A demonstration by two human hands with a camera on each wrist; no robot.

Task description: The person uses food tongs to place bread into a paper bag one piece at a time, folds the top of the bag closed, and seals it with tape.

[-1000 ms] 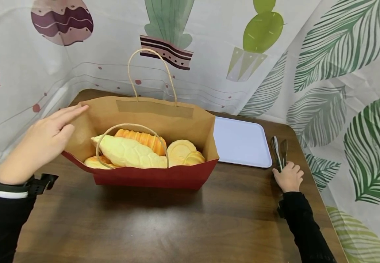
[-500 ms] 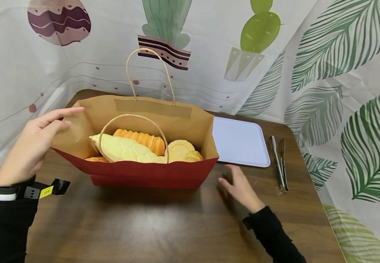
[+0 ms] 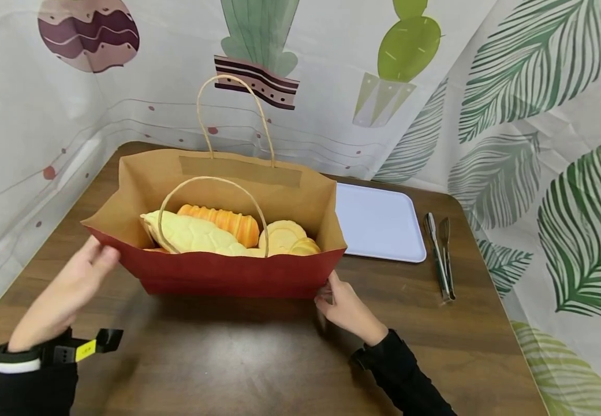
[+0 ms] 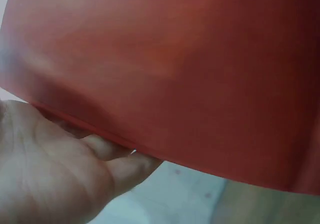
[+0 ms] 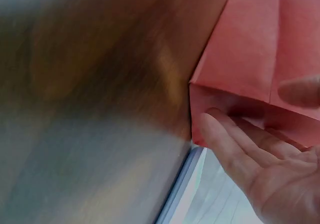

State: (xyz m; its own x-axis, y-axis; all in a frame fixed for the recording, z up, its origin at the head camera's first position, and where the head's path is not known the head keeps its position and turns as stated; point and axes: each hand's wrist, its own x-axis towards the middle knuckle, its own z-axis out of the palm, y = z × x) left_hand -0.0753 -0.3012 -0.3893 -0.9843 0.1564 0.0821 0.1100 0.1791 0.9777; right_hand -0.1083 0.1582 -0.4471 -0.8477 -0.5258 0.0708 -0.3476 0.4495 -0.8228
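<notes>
A red paper shopping bag point(image 3: 227, 274) with a brown inside stands on the table. Its mouth gapes and both rope handles are up. Inside lie a pale yellow leaf-patterned bread point(image 3: 198, 234), an orange ridged roll point(image 3: 224, 224) and a round pale bun point(image 3: 282, 236). My left hand point(image 3: 68, 294) is at the bag's left front corner; in the left wrist view its fingers pass partly hidden behind the red panel. At the lower right side, my right hand point(image 3: 349, 306) touches the bag with extended fingers, its thumb apart in the right wrist view.
To the bag's right is a white tray point(image 3: 380, 222), partly behind it. Metal tongs point(image 3: 441, 257) lie near the table's right edge. A printed cloth point(image 3: 331, 86) hangs behind the wooden table point(image 3: 258, 358).
My right hand has left the tongs and moved left to the bag's side. My left hand has come down from the bag's upper left rim to its front corner. The bag's left side spreads wider.
</notes>
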